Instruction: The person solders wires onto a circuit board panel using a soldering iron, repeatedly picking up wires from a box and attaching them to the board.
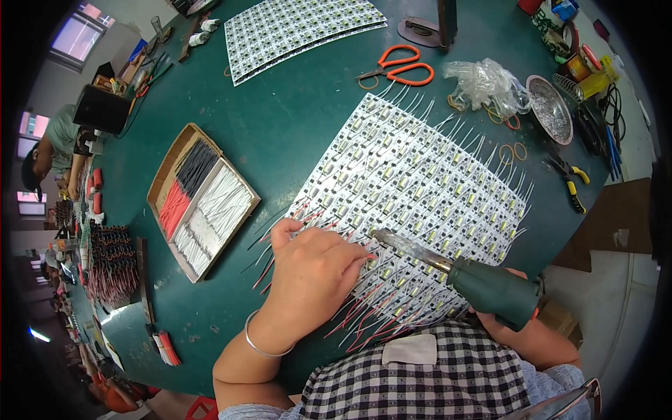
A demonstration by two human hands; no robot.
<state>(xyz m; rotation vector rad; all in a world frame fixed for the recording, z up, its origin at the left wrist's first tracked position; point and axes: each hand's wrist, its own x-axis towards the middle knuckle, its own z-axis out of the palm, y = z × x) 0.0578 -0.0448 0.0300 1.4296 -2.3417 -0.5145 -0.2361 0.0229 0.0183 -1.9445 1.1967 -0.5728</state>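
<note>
A panel of small white circuit boards point(413, 168) lies at a slant on the green table, with thin wires sticking out along its edges. My left hand point(315, 262) rests over its left part, thumb and forefinger pinched on a thin wire at the board surface; the fingertips partly hide the wire. From the right, my right hand point(500, 318) grips a soldering iron point(493, 290) with a thick green handle, which hides most of the fingers. Its dark metal tip touches or nearly touches the panel just above my left fingertips. Red and black wires point(364, 322) hang off the panel's near edge.
A divided cardboard box point(245, 210) with black, red and white wires stands left. More board panels point(301, 31) lie at the back. Orange-handled scissors point(406, 66), a crumpled plastic bag point(486, 85), a metal dish point(549, 108) and yellow-black pliers point(570, 182) lie beyond and right. Another person point(59, 143) sits far left.
</note>
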